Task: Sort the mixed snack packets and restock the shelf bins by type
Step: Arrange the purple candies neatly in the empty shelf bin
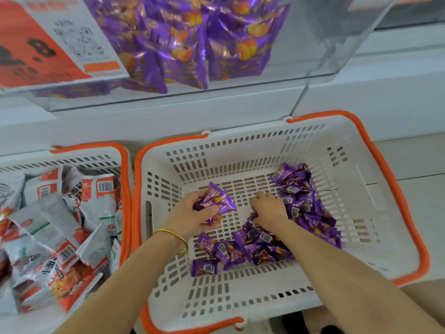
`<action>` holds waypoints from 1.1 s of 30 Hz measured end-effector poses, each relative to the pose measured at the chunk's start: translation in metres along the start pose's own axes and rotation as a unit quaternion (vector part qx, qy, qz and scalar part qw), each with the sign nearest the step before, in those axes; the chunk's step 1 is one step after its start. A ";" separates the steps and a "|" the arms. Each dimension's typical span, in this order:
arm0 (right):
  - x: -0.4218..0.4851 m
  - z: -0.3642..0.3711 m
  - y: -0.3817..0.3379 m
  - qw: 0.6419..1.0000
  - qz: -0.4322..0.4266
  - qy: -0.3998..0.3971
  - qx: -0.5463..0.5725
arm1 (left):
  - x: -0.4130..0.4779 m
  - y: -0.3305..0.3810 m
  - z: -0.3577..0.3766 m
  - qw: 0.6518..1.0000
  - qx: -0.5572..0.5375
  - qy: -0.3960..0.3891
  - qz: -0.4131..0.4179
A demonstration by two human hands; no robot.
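A white basket with an orange rim (375,155) sits on the floor in front of me. Several small purple snack packets (303,208) lie along its right side and near its front. My left hand (192,213), a gold bangle on its wrist, grips a bunch of purple packets (216,201) above the basket floor. My right hand (267,208) reaches into the pile, fingers curled down over packets; whether it holds any is hidden. Above, a clear shelf bin (325,44) holds the same purple packets (187,44).
To the left stands a second orange-rimmed basket (125,189) full of white and red snack packets (60,225). A red price sign (31,51) hangs on the shelf at upper left. White shelf fronts run behind the baskets.
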State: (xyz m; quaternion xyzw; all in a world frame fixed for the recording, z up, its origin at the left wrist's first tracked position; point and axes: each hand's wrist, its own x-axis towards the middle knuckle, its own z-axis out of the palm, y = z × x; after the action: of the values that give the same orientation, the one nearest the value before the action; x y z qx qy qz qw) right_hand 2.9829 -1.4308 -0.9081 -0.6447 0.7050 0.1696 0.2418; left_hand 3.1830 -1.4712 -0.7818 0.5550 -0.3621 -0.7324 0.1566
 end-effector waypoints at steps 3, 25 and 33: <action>-0.018 -0.040 0.001 0.946 0.022 0.032 0.321 | -0.008 0.011 -0.002 0.999 -0.018 0.029 0.020; -0.191 -0.251 -0.064 0.854 -0.244 0.290 0.357 | -0.140 0.115 0.001 0.965 -0.063 -0.147 0.206; -0.215 -0.361 -0.050 0.916 -0.260 0.199 0.233 | -0.165 0.210 0.020 0.895 0.170 -0.125 0.392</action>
State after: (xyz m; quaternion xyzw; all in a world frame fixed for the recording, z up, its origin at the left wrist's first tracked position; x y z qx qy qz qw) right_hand 2.9992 -1.4576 -0.4867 -0.7511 0.5656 -0.1999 0.2757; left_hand 3.1832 -1.5050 -0.5159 0.2903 -0.6858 -0.6020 0.2881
